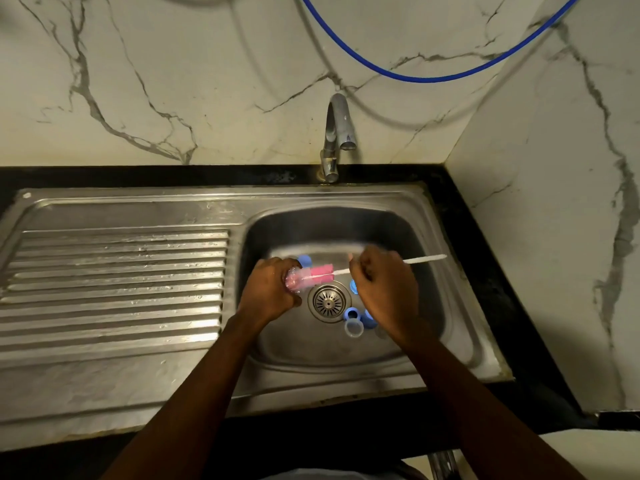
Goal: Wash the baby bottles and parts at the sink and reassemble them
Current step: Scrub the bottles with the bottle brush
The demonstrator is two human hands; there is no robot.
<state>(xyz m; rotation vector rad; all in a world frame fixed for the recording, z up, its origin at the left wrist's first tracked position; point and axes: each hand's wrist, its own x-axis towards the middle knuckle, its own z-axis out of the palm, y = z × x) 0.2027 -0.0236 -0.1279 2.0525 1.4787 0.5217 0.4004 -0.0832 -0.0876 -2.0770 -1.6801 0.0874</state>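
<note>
From my remote seat the white marble wall (pixel 173 81) fills the far half of the view, with a black counter (pixel 138 174) below it carrying the steel sink (pixel 311 197). Its ribbed drainboard (pixel 114 282) takes up the left side and the basin (pixel 329 230) sits at the right. A blue hose (pixel 415 79) sags across the wall above the faucet (pixel 334 133), which stands at the basin's far edge; I see no water coming from it. Both forearms reach in over the near rim. The left hand (pixel 270 296) is at the basin's left side, fingers curled round a clear bottle (pixel 294 280) that lies on its side with its mouth toward the right. The right hand (pixel 384 285), right of centre, is closed on the white handle of a brush (pixel 320 273), whose pink head is partly inside the bottle's mouth while the handle's end points toward the basin's right wall. The round drain strainer (pixel 328 301) lies on the basin floor between the hands. Blue parts (pixel 352 313) lie around it: one just behind the bottle, the others right of the strainer, partly under the right hand, with a clear cap (pixel 353 329) touching the nearest of them.
</note>
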